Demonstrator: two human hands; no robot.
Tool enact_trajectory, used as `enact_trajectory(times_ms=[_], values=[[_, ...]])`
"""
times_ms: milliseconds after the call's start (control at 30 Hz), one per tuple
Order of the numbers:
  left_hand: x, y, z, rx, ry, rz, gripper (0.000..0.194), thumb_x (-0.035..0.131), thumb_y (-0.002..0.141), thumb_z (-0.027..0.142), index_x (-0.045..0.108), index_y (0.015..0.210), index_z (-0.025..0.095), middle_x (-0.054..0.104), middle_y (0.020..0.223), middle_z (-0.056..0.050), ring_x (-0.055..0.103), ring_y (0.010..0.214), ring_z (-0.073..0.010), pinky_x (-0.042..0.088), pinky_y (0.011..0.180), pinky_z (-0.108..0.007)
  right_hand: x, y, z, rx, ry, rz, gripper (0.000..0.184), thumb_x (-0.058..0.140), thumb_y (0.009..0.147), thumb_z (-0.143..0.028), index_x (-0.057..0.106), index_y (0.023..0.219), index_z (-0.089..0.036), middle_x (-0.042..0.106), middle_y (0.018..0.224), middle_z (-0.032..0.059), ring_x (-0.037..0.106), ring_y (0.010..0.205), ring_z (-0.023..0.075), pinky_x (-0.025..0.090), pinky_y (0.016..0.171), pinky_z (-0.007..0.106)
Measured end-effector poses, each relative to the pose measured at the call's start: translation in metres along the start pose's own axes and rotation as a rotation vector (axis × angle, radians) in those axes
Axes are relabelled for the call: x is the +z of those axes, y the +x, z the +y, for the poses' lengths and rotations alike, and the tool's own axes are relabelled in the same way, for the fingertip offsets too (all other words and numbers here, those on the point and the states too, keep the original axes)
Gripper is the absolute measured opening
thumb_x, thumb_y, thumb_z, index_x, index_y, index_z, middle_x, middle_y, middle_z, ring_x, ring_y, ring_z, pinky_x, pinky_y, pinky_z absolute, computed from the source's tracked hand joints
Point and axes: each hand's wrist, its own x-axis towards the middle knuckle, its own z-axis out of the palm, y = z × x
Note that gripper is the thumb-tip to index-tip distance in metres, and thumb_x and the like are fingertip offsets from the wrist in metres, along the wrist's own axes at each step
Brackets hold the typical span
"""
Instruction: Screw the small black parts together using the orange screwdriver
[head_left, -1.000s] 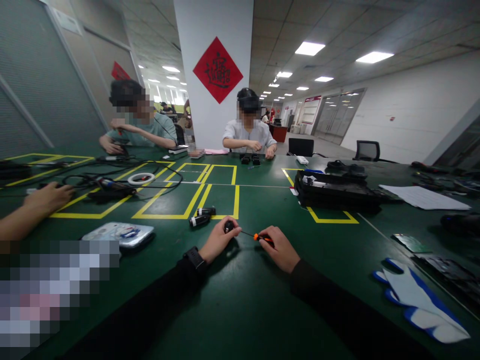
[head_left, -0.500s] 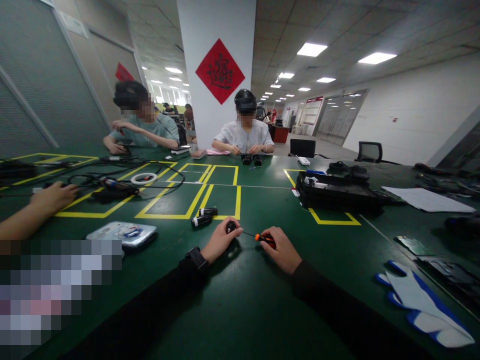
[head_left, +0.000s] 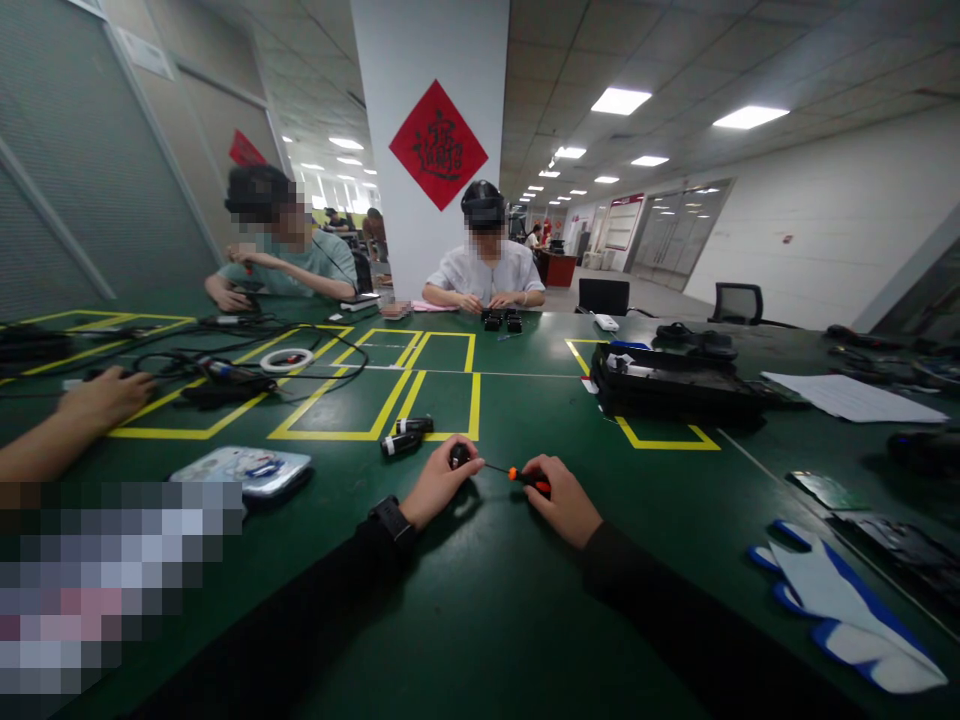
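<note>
My left hand (head_left: 439,482) rests on the green table (head_left: 487,600) with its fingers closed round a small black part (head_left: 459,456). My right hand (head_left: 564,498) grips a small screwdriver (head_left: 519,474) with an orange and black handle; its thin shaft points left and its tip meets the black part. Both arms wear black sleeves, and a black watch (head_left: 391,518) sits on my left wrist. Two small black cylinders with white bands (head_left: 403,435) lie just beyond my left hand, at the edge of a yellow-taped square.
A flat silver device (head_left: 241,468) lies to the left, a white and blue glove (head_left: 847,605) to the right. A black case (head_left: 675,378) and papers (head_left: 847,397) sit further right. Cables and a tape roll (head_left: 286,358) lie at the left. Another person's hand (head_left: 105,397) rests nearby; two people sit opposite.
My hands have stayed in place with the part and the screwdriver. The person opposite in white has lowered both hands to the table.
</note>
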Motion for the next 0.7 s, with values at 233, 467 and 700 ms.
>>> enact_trajectory(times_ms=[233, 467, 700], values=[[0.0, -0.0008, 0.0037, -0.002, 0.009, -0.002, 0.017, 0.056, 0.073, 0.03, 0.052, 0.083, 0.018, 0.054, 0.077, 0.001, 0.05, 0.071, -0.0129, 0.04, 0.068, -0.024, -0.0024, -0.001, -0.0056, -0.042, 0.023, -0.026, 0.02, 0.054, 0.079, -0.02, 0.053, 0.099, -0.018, 0.055, 0.094, 0.005, 0.05, 0.088, 0.0171, 0.04, 0.08, 0.032], [0.0003, -0.0005, 0.0036, 0.013, 0.026, -0.027, 0.017, 0.056, 0.074, 0.032, 0.052, 0.083, 0.018, 0.055, 0.08, 0.001, 0.051, 0.074, -0.0134, 0.04, 0.07, -0.025, -0.0008, 0.001, -0.0006, -0.036, -0.055, -0.011, 0.01, 0.047, 0.082, -0.017, 0.056, 0.085, -0.017, 0.054, 0.086, 0.0045, 0.047, 0.085, 0.0172, 0.038, 0.078, 0.032], [0.0002, 0.0002, 0.0034, 0.018, 0.062, -0.035, 0.02, 0.057, 0.073, 0.035, 0.052, 0.082, 0.018, 0.054, 0.079, 0.001, 0.05, 0.072, -0.0131, 0.039, 0.068, -0.025, -0.0008, -0.0001, -0.0015, -0.027, -0.017, 0.006, 0.016, 0.056, 0.075, -0.015, 0.052, 0.09, -0.018, 0.053, 0.09, 0.0037, 0.047, 0.085, 0.0171, 0.038, 0.077, 0.031]])
